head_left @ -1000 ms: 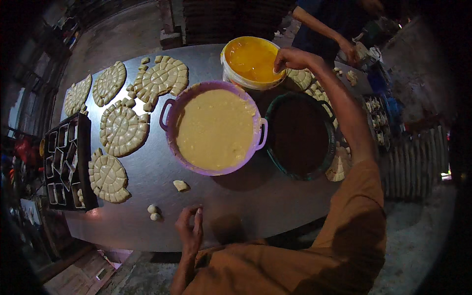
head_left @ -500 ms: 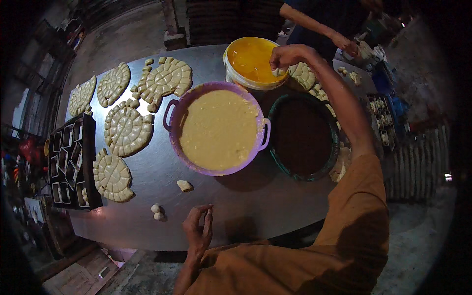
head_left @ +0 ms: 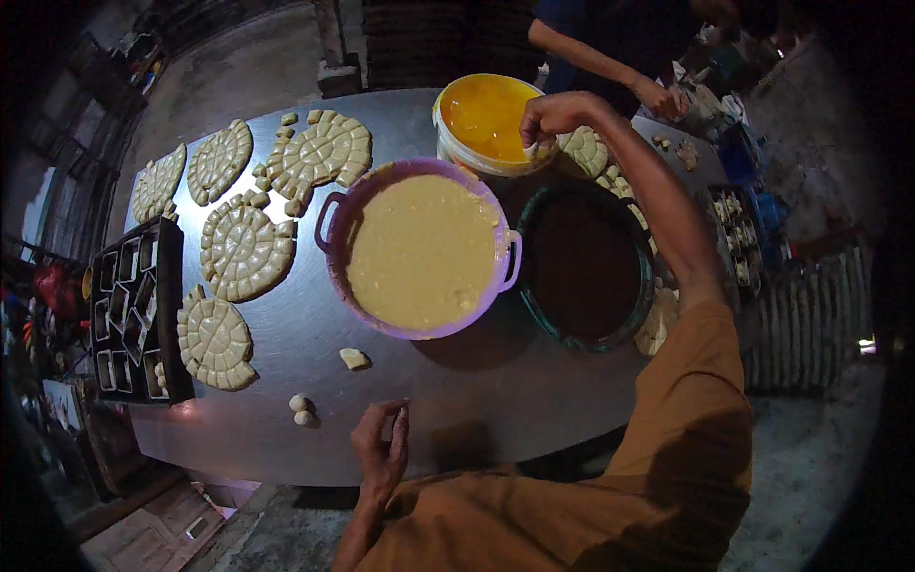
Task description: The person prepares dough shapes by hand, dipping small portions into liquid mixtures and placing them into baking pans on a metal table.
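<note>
Two dough balls (head_left: pixel 300 409) look done, several dough rounds (head_left: pixel 246 250) seem left; left hand (head_left: pixel 379 443) loosely parted, right hand (head_left: pixel 555 116) closed, contents unclear.

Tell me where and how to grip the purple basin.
Take the purple basin by its left handle and right handle together, coming from both sides. These loops jut out opposite each other, and the broad load of pale mixture would probably tip from one. The dark green basin sits close on the right.
</note>
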A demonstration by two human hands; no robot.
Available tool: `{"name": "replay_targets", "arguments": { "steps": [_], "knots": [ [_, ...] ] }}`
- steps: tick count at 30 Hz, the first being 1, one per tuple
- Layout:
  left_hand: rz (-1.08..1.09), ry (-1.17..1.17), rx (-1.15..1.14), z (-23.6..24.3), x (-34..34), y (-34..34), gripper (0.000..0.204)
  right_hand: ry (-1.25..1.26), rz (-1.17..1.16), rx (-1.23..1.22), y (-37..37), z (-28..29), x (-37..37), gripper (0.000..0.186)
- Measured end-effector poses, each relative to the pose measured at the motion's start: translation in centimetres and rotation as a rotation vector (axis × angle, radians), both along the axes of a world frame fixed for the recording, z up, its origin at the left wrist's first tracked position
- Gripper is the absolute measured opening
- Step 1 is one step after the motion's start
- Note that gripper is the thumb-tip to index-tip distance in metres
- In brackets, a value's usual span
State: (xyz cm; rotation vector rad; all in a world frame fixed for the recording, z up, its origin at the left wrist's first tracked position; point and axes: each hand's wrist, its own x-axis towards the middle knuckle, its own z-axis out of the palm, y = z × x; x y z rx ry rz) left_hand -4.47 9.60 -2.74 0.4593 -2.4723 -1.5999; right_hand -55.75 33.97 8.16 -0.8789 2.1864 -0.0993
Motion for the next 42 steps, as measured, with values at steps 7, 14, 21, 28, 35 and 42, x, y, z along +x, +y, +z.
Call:
{"name": "replay_targets", "arguments": {
  "steps": [7,14,21,28,35,42],
  "knots": [
    [0.027,0.025,0.043,0.0,0.0,-0.1,0.010,0.032,0.015,-0.186,0.7,-1.4,1.0,0.047],
    [0.014,0.047,0.092,0.0,0.4,-0.2,0.009,-0.177,-0.191,-0.265,0.2,0.3,1.9,0.034],
    [0.024,-0.124,0.809,0.2,-0.4,-0.3,0.022,-0.788,-0.448,-1.097,-3.9,-0.9,16.7,0.058],
    [-0.069,-0.065,1.431,5.9,-1.7,-1.9,0.032,-1.086,-0.751,-1.416,-10.3,-2.5,37.1,0.078],
    [-0.130,-0.057,1.661,2.9,3.2,-5.5,0.029,-0.967,-0.850,-1.379,-13.8,-4.2,44.4,0.082],
    [0.034,-0.035,1.854,2.9,5.0,-8.6,0.027,-0.974,-1.049,-1.455,-17.1,-5.3,48.2,0.070]
  ]
}}
